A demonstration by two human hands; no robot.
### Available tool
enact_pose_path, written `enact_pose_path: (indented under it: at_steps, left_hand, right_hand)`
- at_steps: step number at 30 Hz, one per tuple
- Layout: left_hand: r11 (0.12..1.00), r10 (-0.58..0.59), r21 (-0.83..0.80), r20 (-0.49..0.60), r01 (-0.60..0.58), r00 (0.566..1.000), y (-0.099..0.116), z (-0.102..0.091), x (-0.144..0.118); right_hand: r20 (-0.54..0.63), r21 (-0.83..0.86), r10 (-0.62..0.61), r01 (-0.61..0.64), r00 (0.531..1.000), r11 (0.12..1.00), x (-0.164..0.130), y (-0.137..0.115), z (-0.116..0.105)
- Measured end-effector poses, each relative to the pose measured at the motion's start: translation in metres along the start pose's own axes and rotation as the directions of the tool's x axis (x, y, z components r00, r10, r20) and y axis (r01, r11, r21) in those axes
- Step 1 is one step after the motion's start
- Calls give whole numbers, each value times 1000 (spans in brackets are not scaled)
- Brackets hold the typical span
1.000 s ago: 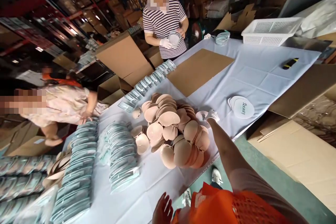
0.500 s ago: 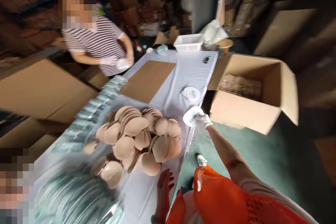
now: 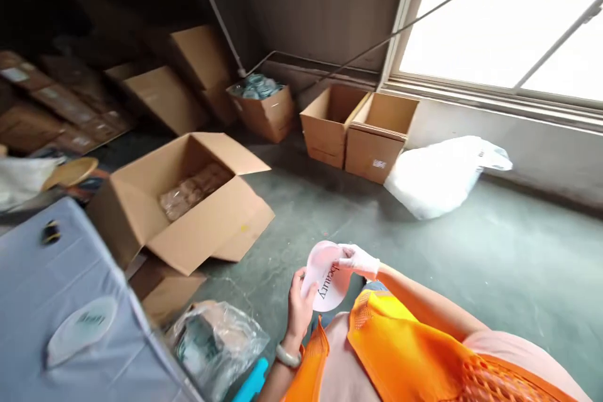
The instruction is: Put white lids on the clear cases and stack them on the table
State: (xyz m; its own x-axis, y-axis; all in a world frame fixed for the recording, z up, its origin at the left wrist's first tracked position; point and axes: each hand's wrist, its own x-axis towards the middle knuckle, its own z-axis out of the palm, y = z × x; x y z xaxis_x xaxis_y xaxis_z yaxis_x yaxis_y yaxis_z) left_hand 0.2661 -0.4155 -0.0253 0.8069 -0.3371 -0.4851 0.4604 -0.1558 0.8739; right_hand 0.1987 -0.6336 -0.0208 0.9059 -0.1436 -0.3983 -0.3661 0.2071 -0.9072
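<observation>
The printed pad (image 3: 325, 282), a thin, smooth, pale pinkish-white piece with rounded edges and dark lettering reading "beauty", is held up above the floor to the right of the large open carton (image 3: 202, 229) and somewhat nearer the wearer. It lies directly between the two hands, touching both: the bare left hand (image 3: 299, 304) grips its lower left edge, the thumb over the printed face and the fingers curled behind, while the right hand (image 3: 355, 260), in a thin white glove, pinches its upper right edge, fingers bent and nearly closed on it. A rounded, pale bracelet (image 3: 288, 357) circles the left wrist, and the wearer's orange vest (image 3: 400, 352) shows open mesh. The carton is plain brown corrugated board, flaps spread, with crinkled clear-wrapped beige packs (image 3: 198, 191) inside. Left of the carton is a table under a creased pale cloth (image 3: 28, 301), bearing another printed piece (image 3: 87, 330), flat and whitish, its lettering blurred. Nearer the wearer than the carton is a glossy, crumpled clear plastic bag (image 3: 235, 339). Well to the carton's right slumps a soft white sack (image 3: 433, 179); beyond the carton, toward the wall, two square-sided boxes (image 3: 325, 138) stand side by side.
</observation>
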Motion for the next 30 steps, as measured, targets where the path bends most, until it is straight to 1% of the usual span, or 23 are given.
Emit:
enact_pose_path:
  at_steps: [2,4,5,7,9,10,11,12,13,14,16,17,18,19,20,22,23,24,25,27,28,29,30]
  left_hand:
    - [994,29,95,164,-45,986,3,55,13]
    - [983,31,162,316,-86,948,7,115,29]
    - [978,15,186,384,-94,923,8,147,38]
    - [972,-39,220,507,-85,861,10,213,54]
    - [971,-101,232,610,-56,786,10,279,68]
    - [971,-126,234,649,-40,750,10,310,73]
    - [972,-146,235,674,-23,725,8,340,77]
    - [972,-164,235,685,-2,710,7,367,81]
    - [972,-183,235,683,24,707,5,393,85]
    - [970,-203,236,670,55,714,3,416,91]
    - [963,-246,243,604,119,758,-1,455,107]
    - [957,-266,254,558,143,786,-2,472,118]
    - [951,-276,266,505,156,818,-2,487,132]
    - [947,-277,280,454,159,847,-1,502,148]
    - [943,-272,296,412,154,870,1,518,165]
    - [935,-257,330,371,132,892,7,555,201]
    - [928,-251,354,375,112,893,11,579,218]
    - [920,-242,384,391,82,888,14,605,234]
    - [906,-234,421,419,41,878,18,635,248]
    - [855,-204,511,483,-84,852,21,703,271]
    - [820,-188,552,511,-152,839,21,739,280]
    - [779,-176,590,531,-212,829,20,776,288]
    - [753,-173,612,537,-240,826,16,813,296]
  right_hand:
    - [-12,-1,38,-38,999,999,-31,3,-68]
    - [-2,10,97,-97,995,995,-62,6,-132]
    - [-21,24,121,-120,992,992,-77,8,-162]
    - [-132,58,142,-136,981,989,-105,13,-216]
    - [-302,81,139,-120,943,990,-125,19,-266]
    - [-378,100,139,-108,915,989,-133,21,-288]
    - [-428,126,140,-94,893,987,-138,24,-310]
    - [-459,160,144,-77,877,984,-141,26,-332]
    - [-475,196,149,-61,867,979,-143,28,-354]
    - [-484,233,158,-47,861,971,-143,29,-375]
    - [-518,285,181,-31,836,958,-140,32,-421]
    - [-561,295,198,-29,804,955,-139,34,-446]
    - [-626,298,219,-30,749,954,-137,36,-472]
    - [-706,299,248,-38,664,954,-136,39,-499]
    - [-789,300,278,-51,548,953,-136,43,-528]
    - [-900,315,325,-82,290,945,-140,51,-586]
    - [-922,331,343,-95,179,939,-143,55,-615]
    - [-928,350,359,-104,95,931,-147,59,-643]
    - [-927,369,374,-109,33,923,-150,63,-670]
    - [-913,408,405,-112,-46,906,-153,72,-720]
    - [-904,427,421,-114,-74,897,-151,77,-744]
    - [-895,444,436,-119,-91,888,-147,82,-768]
    - [-888,459,450,-129,-95,879,-140,88,-790]
